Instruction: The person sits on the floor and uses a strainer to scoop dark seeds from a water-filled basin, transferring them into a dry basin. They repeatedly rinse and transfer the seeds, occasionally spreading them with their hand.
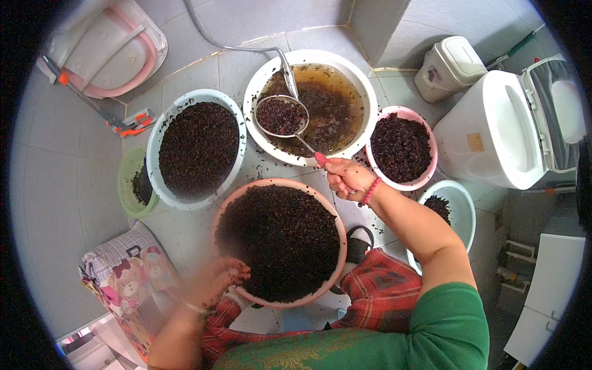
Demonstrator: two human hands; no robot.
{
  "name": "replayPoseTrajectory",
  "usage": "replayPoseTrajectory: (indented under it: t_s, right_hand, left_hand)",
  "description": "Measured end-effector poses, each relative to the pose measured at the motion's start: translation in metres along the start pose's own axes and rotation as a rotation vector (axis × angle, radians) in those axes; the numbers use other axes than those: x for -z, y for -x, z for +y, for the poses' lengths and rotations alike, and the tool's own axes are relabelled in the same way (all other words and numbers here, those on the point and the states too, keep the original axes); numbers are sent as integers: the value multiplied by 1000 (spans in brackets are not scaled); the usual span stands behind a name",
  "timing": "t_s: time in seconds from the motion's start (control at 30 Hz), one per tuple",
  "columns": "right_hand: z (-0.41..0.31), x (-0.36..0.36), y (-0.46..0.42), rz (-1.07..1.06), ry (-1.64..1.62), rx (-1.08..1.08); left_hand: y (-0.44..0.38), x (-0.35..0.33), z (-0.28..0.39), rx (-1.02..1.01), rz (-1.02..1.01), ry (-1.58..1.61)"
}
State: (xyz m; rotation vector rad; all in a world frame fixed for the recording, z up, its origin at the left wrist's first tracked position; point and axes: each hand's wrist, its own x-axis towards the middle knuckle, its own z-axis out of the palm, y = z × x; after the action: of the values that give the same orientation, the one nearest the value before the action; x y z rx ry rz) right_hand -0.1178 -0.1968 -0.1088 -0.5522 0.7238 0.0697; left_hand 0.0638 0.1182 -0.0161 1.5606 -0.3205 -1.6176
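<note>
My right hand (348, 179) grips the pink handle of a round mesh strainer (282, 115), whose bowl holds small dark wet pieces. The strainer lies over a large white basin (365, 129) of brownish water with more dark pieces floating in it. A metal shower head on a hose (289, 81) hangs into that basin beside the strainer's bowl. My left hand (226, 276), slightly blurred, is at the lower left rim of an orange-pink basin (341, 231) heaped with dark pieces. Its fingers are slightly bent, and nothing is seen in them.
Around stand a light blue basin (240, 152) and a pink basin (432, 157) of dark pieces, plus a green basin (125, 185) and a pale blue basin (469, 217) with few. A toilet (490, 134) and lidded bin (432, 78) are right; a squeegee mop (134, 124) leans left.
</note>
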Motion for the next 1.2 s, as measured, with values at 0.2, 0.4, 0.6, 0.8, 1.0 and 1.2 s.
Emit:
replayPoseTrajectory:
  t_s: [0.2, 0.4, 0.6, 0.8, 1.0, 1.2]
  right_hand:
    - [6, 13, -9, 141, 33, 44]
    - [-7, 29, -4, 309, 139, 146]
    - [-20, 42, 15, 418, 416, 195]
    - [-24, 37, 33, 386, 715, 134]
    - [-21, 23, 32, 381, 794, 8]
    - [-17, 16, 13, 261, 581, -34]
  left_hand:
    - [2, -2, 1, 27, 51, -13]
    - [1, -2, 2, 20, 26, -45]
    - [0, -1, -1, -1, 20, -27]
    - [3, -1, -3, -19, 21, 17]
    - [4, -2, 0, -17, 4, 30]
    - [8, 2, -3, -14, 13, 24]
